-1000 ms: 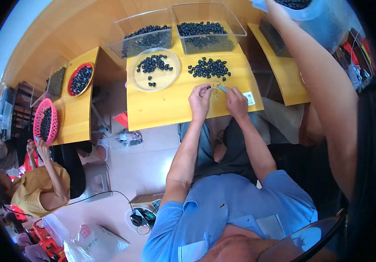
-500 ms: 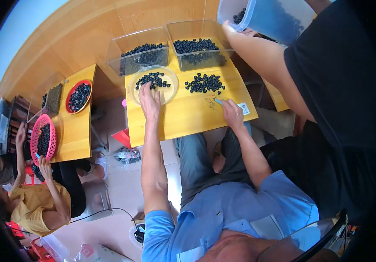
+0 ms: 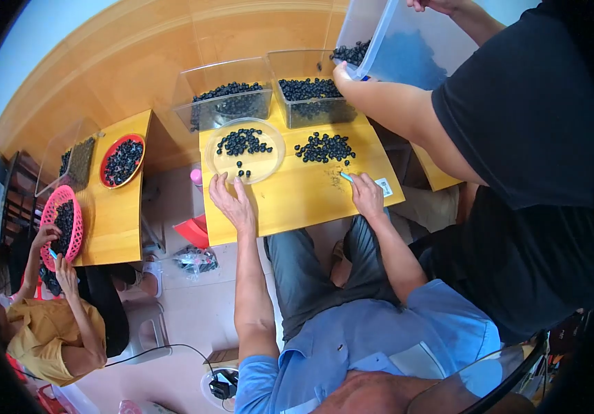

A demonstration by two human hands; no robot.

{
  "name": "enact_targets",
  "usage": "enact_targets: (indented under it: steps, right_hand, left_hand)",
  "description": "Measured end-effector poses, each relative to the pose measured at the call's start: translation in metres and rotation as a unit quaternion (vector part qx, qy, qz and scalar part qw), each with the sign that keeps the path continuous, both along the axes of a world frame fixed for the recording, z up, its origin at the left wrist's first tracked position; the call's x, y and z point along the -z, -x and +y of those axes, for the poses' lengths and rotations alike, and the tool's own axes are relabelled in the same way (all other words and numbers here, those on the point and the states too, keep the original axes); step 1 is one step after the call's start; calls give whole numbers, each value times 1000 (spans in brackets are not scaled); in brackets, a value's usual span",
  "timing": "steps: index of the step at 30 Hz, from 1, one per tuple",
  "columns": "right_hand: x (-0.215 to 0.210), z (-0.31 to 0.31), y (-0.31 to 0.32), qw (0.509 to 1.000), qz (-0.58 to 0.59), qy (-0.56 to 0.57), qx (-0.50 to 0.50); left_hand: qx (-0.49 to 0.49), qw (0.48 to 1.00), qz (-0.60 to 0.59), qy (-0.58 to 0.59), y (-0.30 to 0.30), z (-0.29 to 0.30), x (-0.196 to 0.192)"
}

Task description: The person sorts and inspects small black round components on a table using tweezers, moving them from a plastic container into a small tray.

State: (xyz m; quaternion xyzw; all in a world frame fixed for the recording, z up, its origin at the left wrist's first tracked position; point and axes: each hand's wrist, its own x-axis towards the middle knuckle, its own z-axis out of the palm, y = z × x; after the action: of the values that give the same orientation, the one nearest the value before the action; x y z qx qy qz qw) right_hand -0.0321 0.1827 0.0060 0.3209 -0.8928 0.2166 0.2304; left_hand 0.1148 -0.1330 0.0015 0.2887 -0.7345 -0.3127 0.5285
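My left hand (image 3: 233, 205) is over the table at the near edge of a clear round plate (image 3: 269, 163), fingers apart, holding nothing that I can see. On the plate lies a heap of small black balls (image 3: 242, 141), a few of them loose toward my hand. My right hand (image 3: 367, 196) grips a slim light-blue handled tool (image 3: 346, 176); its tip is too small to make out. It points at brown crumbs (image 3: 334, 181) on the wood. Just beyond these sits a second heap of black balls (image 3: 326, 148).
Two clear boxes of black balls (image 3: 231, 103) (image 3: 314, 110) stand at the table's back. A person in black (image 3: 510, 117) leans in from the right, tilting a clear tub (image 3: 373, 48). Leftward, another person (image 3: 55, 331) works over a pink basket (image 3: 76, 228).
My left hand has drawn back from the heap on the plate toward me, leaving a few balls apart. The other person's tub has come lower over the right box. My right hand stays nearly in place.
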Motion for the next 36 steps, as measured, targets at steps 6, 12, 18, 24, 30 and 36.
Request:
enact_targets:
  steps: [6,12,18,24,30,36]
  right_hand:
    - [4,0,0,1000,6,10,-9]
    - [2,1,0,1000,1,-8,0]
    - [3,0,-1,1000,-8,-15,3]
    - [4,1,-1,1000,-15,1,5]
    - [3,1,-1,1000,-5,-1,-2]
    - [9,3,3,1000,8,3,-4]
  left_hand:
    - [-7,999,-1,-39,4,-11,14]
    - [4,998,-14,-64,7,-11,14]
    - [-3,998,-19,-58,6,-11,12]
    - [-2,999,-21,-46,6,-12,14]
    - [1,998,-24,-57,6,-12,15]
    - [4,998,-21,-67,6,-12,14]
